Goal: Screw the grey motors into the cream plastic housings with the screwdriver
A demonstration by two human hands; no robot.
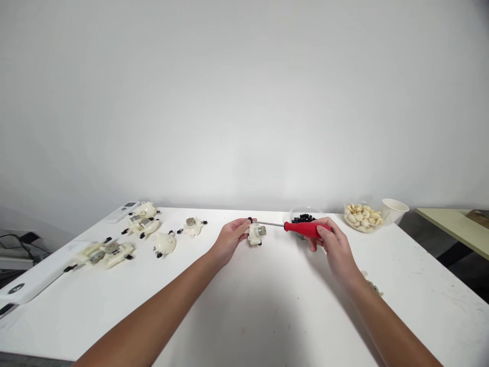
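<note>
Gripping the small cream plastic part [255, 235]: left hand [230, 239], mid-table. Right hand [333, 244] grasps the red-handled metal screwdriver [305, 229], tip at the part's black fitting [250, 219].

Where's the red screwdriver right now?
Head view, just right of centre: the red screwdriver is in the right hand, its shaft pointing left to the cream plastic part in the left hand.

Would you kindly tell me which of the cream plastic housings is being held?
The cream plastic housing in the left hand, with the red screwdriver reaching the black piece on it; the other housings lie on the white table.
</note>
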